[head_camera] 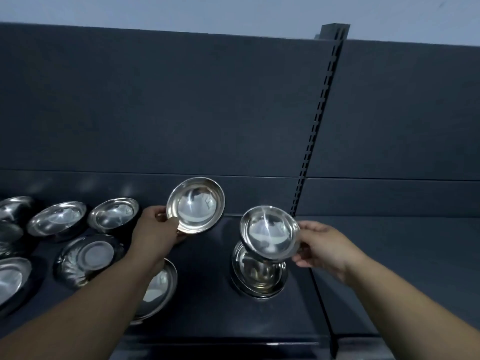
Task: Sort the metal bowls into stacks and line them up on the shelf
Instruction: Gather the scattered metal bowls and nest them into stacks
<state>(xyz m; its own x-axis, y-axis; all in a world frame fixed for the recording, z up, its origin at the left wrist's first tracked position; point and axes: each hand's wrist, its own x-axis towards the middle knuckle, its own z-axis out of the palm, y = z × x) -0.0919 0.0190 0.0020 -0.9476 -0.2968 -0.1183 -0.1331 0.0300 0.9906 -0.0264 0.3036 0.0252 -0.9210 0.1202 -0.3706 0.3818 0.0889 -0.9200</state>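
- At the left grip (155, 229): reaches forward on a bare, nearly straight forearm, back of the hand toward the camera.
- Pinches the near-left rim of a metal bowl (196, 205), thumb on the inner face, fingers curled behind.
- Up and to the right of that grip: held clear of the shelf (207, 294), tipped so the hollow faces the camera.
- At the right grip (322, 245): comes in from the lower right on a bare forearm, palm turned leftward.
- Clasps the right rim of a second bowl (270, 231), thumb along the upper edge, fingers curled underneath.
- Just left of that grip: tilted, hollow toward the camera, low edge over a stack (259, 274) of nested bowls; touching or not, cannot tell.
- Directly below the second bowl: stands on the shelf, open side up.
- Just left of the left grip: an upright small bowl (114, 214), and beyond it a wider bowl (57, 218).
- Below and left of the left grip: an overturned bowl (89, 257), flat base up.
- Under the left forearm: a half-hidden bowl (161, 284).
- Farthest left: more edge bowls (10, 279), cut off by the frame.
- Behind both grips: a dark back panel (181, 113), with a slotted upright (319, 120) rising beyond the right grip.
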